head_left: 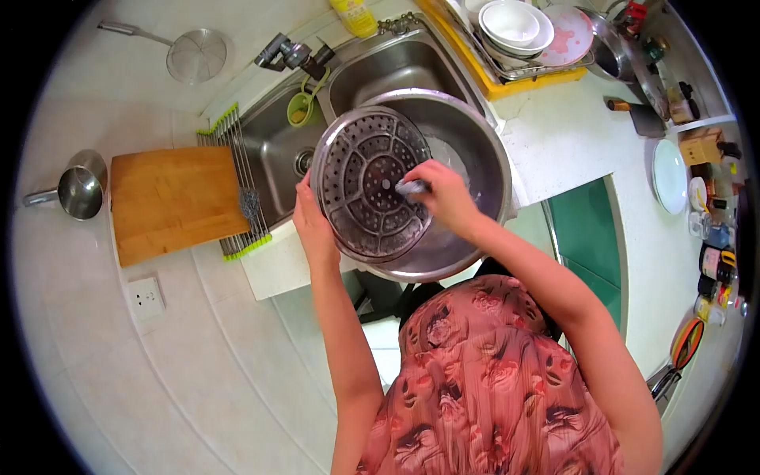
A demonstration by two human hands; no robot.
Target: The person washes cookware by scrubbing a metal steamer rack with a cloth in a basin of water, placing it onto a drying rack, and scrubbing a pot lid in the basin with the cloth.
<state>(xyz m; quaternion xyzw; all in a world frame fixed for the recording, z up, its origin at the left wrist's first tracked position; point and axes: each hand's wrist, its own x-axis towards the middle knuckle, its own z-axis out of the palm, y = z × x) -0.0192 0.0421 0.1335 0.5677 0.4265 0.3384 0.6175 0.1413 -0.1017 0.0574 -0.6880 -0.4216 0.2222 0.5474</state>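
Note:
A round metal steamer tray (372, 222) with many holes is tilted over the left part of a large metal basin (492, 170). My left hand (314, 226) grips the tray by its left rim; part of the fingers is hidden behind it. Closed round a small grey scrubber (412, 187), my right hand (445, 196) holds it against the tray, just right of its centre. Some whitish liquid or suds shows at the bottom of the basin. The basin rests over the front edge of the double sink (396, 67).
Left of the basin, a wooden cutting board (176, 202) lies by a roll-up rack (237, 154) with a steel wool pad (250, 204). Behind are a faucet (294, 57) and a green strainer (299, 109). Bowls (511, 25) fill a dish rack; a cleaver (645, 119) lies right.

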